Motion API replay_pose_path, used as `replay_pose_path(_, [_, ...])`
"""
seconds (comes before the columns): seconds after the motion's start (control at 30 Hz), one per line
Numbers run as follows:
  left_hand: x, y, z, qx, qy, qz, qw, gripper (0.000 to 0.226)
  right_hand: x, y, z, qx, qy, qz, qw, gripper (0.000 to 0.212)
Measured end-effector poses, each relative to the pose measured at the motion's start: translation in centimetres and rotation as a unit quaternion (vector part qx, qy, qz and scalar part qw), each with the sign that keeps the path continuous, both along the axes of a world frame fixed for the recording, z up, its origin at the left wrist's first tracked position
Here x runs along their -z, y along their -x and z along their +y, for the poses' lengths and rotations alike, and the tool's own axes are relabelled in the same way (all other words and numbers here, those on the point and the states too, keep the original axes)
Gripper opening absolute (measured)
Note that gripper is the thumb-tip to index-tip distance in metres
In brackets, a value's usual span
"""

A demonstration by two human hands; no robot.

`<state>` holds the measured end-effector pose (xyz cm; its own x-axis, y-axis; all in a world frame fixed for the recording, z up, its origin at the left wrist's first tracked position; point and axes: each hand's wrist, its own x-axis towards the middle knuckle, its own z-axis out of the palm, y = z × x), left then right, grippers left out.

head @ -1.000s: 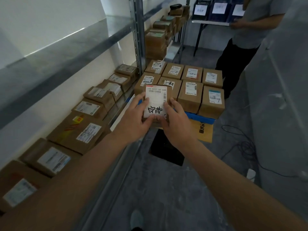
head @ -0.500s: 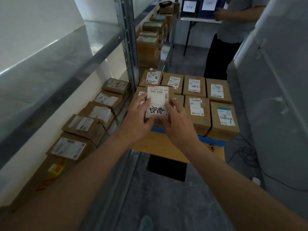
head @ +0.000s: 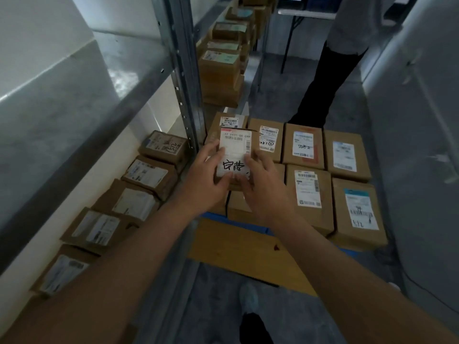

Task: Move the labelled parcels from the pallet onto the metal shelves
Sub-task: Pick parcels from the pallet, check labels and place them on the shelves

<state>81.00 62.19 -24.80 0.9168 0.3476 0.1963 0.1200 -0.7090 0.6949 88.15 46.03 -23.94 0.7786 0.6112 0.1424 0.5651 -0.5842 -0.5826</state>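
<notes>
Fingers (head: 213,155) of the left hand (head: 202,181) and the right hand (head: 264,187) grasp one parcel (head: 236,155) by its sides, held above the pallet (head: 238,247) stack — best kept level, label up, swung left onto the shelf (head: 178,175) beside the row.

Both forearms are bare, with no sleeves, watch or rings showing on the left hand (head: 202,184) or the right hand (head: 267,188). Below them, a dark trouser leg (head: 255,328) ends in a pale grey shoe (head: 249,297).
</notes>
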Motion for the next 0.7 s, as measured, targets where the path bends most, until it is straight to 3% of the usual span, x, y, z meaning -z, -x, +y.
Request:
replay_pose_path(0.5, [2.3, -13.5, 4.4, -0.087, 0.049, 0.051, 0.994, 0.062, 4.6, -15.8, 7.0, -0.086, 0.007, -0.001, 0.996, 0.047])
replay_pose_path(0.7, [3.8, -17.7, 7.1, -0.088, 0.049, 0.06, 0.993, 0.059, 5.2, -18.9, 10.1, -0.061, 0.0, 0.009, 0.998, 0.045])
